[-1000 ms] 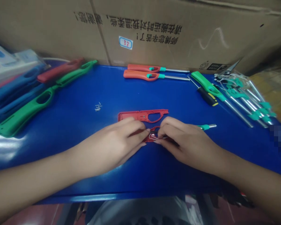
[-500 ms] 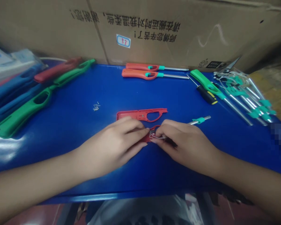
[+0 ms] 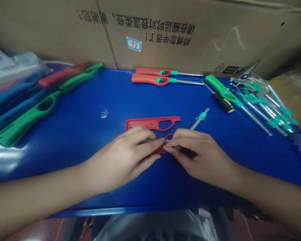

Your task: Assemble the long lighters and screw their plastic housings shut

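The left hand (image 3: 130, 154) pinches the near red shell (image 3: 160, 150) beneath its fingers; the right hand (image 3: 200, 150) pinches whitish wiring (image 3: 165, 146) over it.

The blue table (image 3: 130, 100) before me.
On it I see a red shell (image 3: 150, 124), screws (image 3: 104, 114), casings (image 3: 22, 126) to my left, two lighters (image 3: 147, 79) at the back, and a screwdriver (image 3: 223, 103), green lighter (image 3: 220, 88) and heap of tubes (image 3: 268, 108) to my right.
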The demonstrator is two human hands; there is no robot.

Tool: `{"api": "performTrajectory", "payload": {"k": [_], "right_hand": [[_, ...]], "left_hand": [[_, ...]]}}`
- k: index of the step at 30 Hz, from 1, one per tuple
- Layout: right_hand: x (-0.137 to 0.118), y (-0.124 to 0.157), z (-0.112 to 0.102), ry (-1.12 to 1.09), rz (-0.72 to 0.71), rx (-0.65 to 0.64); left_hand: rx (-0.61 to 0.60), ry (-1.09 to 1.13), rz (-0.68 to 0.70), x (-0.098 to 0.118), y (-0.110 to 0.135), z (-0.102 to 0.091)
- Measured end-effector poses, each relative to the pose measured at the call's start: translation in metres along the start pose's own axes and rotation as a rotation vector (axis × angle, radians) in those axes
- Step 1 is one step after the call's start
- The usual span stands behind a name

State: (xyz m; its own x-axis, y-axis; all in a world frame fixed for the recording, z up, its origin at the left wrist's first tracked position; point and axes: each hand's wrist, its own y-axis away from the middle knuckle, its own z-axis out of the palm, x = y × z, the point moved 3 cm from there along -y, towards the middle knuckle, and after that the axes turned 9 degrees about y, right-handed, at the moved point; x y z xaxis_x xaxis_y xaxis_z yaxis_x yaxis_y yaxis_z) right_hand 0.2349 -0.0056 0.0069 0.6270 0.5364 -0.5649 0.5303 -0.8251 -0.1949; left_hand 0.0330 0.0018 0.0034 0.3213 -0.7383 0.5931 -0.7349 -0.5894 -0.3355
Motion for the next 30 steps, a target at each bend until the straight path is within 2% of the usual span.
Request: {"api": "performTrajectory", "payload": {"k": [4,15,21,24,30], "right_hand": [[0.000,-0.002,0.001,-0.034,-0.021,0.010],[0.002,-0.001,0.003,0.065,-0.031,0.003],[0.001,0.000,0.006,0.081,-0.049,0.008],[0.001,-0.001,0.005,0.071,-0.051,0.031],[0.000,-0.003,0.002,0.064,-0.008,0.033]], "left_hand": [[-0.060,-0.021,-0.007,0.000,0.001,0.002],[-0.151,-0.265,0.069,0.008,-0.002,0.006],[-0.211,-0.308,0.063,0.012,-0.002,0.008],[-0.196,-0.279,0.060,0.011,-0.002,0.007],[-0.083,-0.126,0.062,0.005,-0.002,0.003]]}}
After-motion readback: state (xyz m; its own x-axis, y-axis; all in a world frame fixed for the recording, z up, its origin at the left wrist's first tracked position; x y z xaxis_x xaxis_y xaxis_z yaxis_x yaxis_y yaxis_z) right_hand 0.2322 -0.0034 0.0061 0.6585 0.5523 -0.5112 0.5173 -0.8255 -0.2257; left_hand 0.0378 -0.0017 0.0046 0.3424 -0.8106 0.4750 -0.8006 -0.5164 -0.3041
